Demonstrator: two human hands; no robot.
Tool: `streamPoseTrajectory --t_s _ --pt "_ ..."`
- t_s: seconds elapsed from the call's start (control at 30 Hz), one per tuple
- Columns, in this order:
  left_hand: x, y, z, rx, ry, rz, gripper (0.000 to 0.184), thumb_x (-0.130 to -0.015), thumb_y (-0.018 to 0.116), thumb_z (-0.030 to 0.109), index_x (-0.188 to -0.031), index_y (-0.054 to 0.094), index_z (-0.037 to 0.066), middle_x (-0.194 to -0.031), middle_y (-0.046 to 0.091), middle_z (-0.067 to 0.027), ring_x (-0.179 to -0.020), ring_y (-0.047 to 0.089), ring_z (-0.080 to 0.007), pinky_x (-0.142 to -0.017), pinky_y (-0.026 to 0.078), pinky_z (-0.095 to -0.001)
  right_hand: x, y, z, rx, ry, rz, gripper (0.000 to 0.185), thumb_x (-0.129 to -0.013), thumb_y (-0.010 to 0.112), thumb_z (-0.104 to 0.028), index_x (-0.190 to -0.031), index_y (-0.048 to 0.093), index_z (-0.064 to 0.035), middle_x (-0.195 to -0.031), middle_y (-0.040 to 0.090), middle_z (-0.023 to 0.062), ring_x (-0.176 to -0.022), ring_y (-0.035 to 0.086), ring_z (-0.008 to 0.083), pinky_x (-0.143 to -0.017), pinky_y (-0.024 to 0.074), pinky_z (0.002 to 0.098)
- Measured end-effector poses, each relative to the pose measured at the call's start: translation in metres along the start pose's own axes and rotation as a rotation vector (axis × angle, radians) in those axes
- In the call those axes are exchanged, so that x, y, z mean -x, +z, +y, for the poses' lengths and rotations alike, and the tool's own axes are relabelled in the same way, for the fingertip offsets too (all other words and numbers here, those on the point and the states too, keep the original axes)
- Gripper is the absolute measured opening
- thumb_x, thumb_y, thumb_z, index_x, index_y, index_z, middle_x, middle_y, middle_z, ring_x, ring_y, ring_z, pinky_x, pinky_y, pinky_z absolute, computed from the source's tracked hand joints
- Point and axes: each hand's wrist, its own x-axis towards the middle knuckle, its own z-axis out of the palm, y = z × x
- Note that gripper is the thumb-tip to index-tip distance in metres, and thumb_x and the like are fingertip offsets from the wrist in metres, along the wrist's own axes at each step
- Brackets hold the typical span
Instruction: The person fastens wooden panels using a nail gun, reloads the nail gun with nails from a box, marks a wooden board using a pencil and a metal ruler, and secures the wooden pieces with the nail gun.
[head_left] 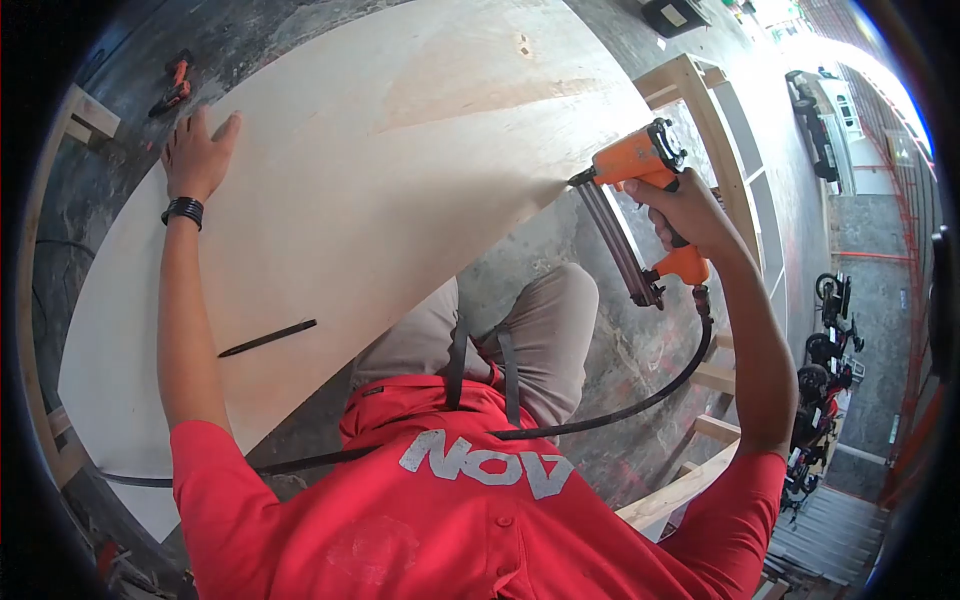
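Note:
My right hand (682, 212) is wrapped round the grip of an orange pneumatic nail gun (635, 158). Its nose touches or nearly touches the near right edge of a large pale plywood sheet (330, 210); which of the two I cannot tell. A black air hose (640, 405) runs from the handle's base across my lap. Fingers spread, my left hand (198, 152) lies flat near the sheet's far left edge, with a black band on the wrist. A dark pencil or pen (268, 338) rests on the plywood, to the right of my left forearm.
An orange and black power tool (174, 83) lies on the concrete floor at the upper left. Wooden framing (715, 120) stands along the right, with more lumber (95, 112) at the left. Motorcycles (825, 365) and a parked vehicle (815, 120) are farther right.

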Motion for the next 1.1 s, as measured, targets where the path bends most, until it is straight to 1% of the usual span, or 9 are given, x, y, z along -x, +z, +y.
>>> streamPoseTrajectory --t_s 0.13,0.2,0.3,0.43,0.67,0.73,0.87,0.93,1.1 --pt "-0.002 0.000 -0.002 0.005 -0.008 -0.020 0.072 -0.088 0.047 0.064 -0.138 0.045 0.012 -0.141 0.045 -0.0151 -0.133 0.038 -0.0334 -0.111 0.026 -0.0500 0.001 0.000 -0.002 -0.001 -0.007 -0.006 0.033 -0.084 0.073 -0.036 -0.079 0.062 -0.0051 -0.050 0.050 -0.0021 -0.038 0.049 0.0064 -0.037 0.0411 0.0229" --pt "-0.002 0.001 -0.003 0.042 0.018 0.017 0.069 -0.089 0.047 0.062 -0.137 0.047 0.013 -0.139 0.046 -0.0174 -0.133 0.037 -0.0364 -0.113 0.021 -0.0519 0.002 0.001 -0.004 0.013 0.005 0.004 0.034 -0.084 0.074 -0.036 -0.078 0.062 -0.0052 -0.050 0.050 -0.0021 -0.038 0.050 0.0065 -0.037 0.0414 0.0227" --pt "-0.002 -0.002 -0.002 0.030 -0.001 -0.014 0.073 -0.087 0.048 0.064 -0.138 0.046 0.012 -0.141 0.045 -0.0158 -0.133 0.038 -0.0345 -0.111 0.026 -0.0502 0.002 0.002 -0.007 0.023 0.023 0.012 0.034 -0.083 0.074 -0.036 -0.077 0.061 -0.0054 -0.050 0.050 -0.0021 -0.039 0.050 0.0067 -0.037 0.0421 0.0224" --pt "-0.004 0.005 -0.006 0.025 0.028 0.021 0.072 -0.087 0.048 0.064 -0.137 0.047 0.012 -0.140 0.046 -0.0160 -0.132 0.039 -0.0351 -0.110 0.026 -0.0506 0.004 -0.002 -0.008 -0.012 -0.027 -0.034 0.032 -0.084 0.073 -0.034 -0.077 0.060 -0.0057 -0.050 0.050 -0.0020 -0.039 0.051 0.0067 -0.037 0.0428 0.0219" --pt "-0.002 0.005 -0.009 0.022 0.031 0.015 0.072 -0.087 0.048 0.064 -0.137 0.047 0.012 -0.140 0.047 -0.0154 -0.131 0.040 -0.0356 -0.110 0.026 -0.0512 -0.002 -0.002 0.001 -0.003 -0.002 -0.019 0.033 -0.085 0.072 -0.034 -0.081 0.060 -0.0039 -0.051 0.051 -0.0017 -0.038 0.050 0.0069 -0.037 0.0430 0.0229" --pt "-0.002 0.005 -0.008 0.030 0.040 0.026 0.072 -0.087 0.048 0.064 -0.137 0.047 0.012 -0.139 0.047 -0.0150 -0.131 0.040 -0.0356 -0.110 0.026 -0.0513 -0.001 -0.005 0.001 -0.070 -0.056 -0.034 0.040 -0.084 0.073 -0.039 -0.070 0.061 -0.0029 -0.048 0.053 0.0006 -0.038 0.053 0.0082 -0.036 0.0445 0.0240" --pt "-0.003 0.009 -0.015 0.011 0.042 0.026 0.070 -0.088 0.049 0.063 -0.137 0.048 0.012 -0.140 0.047 -0.0142 -0.131 0.040 -0.0353 -0.110 0.026 -0.0515 -0.007 -0.023 0.004 -0.119 0.030 0.044 0.038 -0.084 0.073 -0.038 -0.071 0.060 -0.0050 -0.050 0.053 -0.0002 -0.038 0.052 0.0085 -0.036 0.0437 0.0239" --pt "-0.002 0.011 -0.015 0.005 0.057 0.033 0.070 -0.088 0.049 0.063 -0.137 0.048 0.012 -0.140 0.047 -0.0141 -0.131 0.040 -0.0353 -0.110 0.026 -0.0515 -0.013 -0.033 0.013 -0.188 0.046 0.088 0.034 -0.086 0.071 -0.037 -0.081 0.060 -0.0053 -0.049 0.049 -0.0033 -0.036 0.049 0.0081 -0.035 0.0400 0.0242" --pt "0.003 0.001 -0.011 0.007 0.040 0.028 0.070 -0.088 0.049 0.062 -0.137 0.047 0.012 -0.139 0.047 -0.0138 -0.132 0.039 -0.0342 -0.110 0.027 -0.0516 -0.023 -0.037 0.024 -0.199 0.071 0.088 0.034 -0.086 0.071 -0.038 -0.080 0.060 -0.0066 -0.048 0.049 -0.0035 -0.036 0.048 0.0076 -0.034 0.0379 0.0239"
